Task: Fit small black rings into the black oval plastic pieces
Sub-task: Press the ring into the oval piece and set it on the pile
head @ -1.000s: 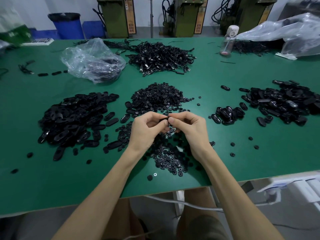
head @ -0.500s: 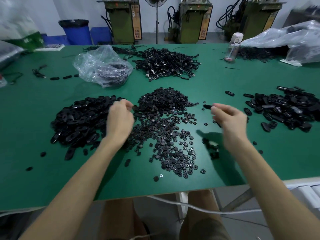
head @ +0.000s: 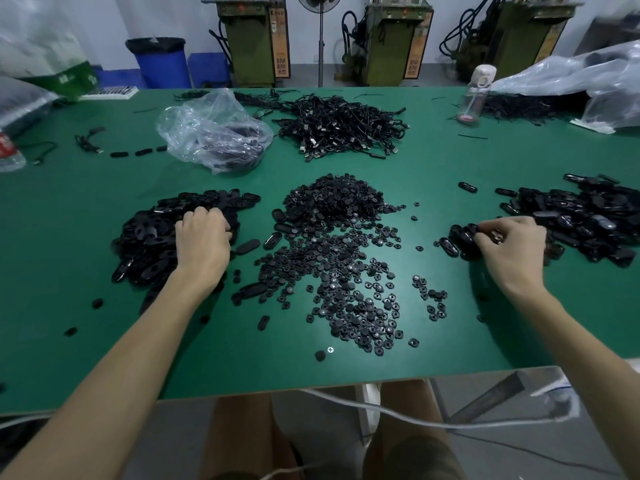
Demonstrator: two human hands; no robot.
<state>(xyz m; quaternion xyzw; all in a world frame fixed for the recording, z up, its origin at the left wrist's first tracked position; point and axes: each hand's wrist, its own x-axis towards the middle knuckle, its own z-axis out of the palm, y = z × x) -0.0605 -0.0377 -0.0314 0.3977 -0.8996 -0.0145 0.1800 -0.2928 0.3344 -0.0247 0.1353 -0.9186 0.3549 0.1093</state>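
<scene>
Left grip [head: 202, 239] is down on your left pile of oval pieces [head: 149, 233]. The fingers are curled into it and the tips are buried, so I can't tell whether you're pinching one.

Right grip [head: 512, 244] is at a small heap of ovals [head: 462, 237], just beside the big right pile [head: 588, 216]. The fingers are curled and touching the heap; I can't tell if one is actually held.

The rings [head: 336, 206] are mounded mid-tabletop [head: 450, 161] between your hands and thin out loose toward the near edge. A stray oval [head: 247, 245] lies flat between the ring mound and the left pile.

On the far side are a clear plastic bag [head: 214, 133] holding dark parts, a tangled cable heap [head: 343, 126] and a clear bottle [head: 472, 95] off to the right.
</scene>
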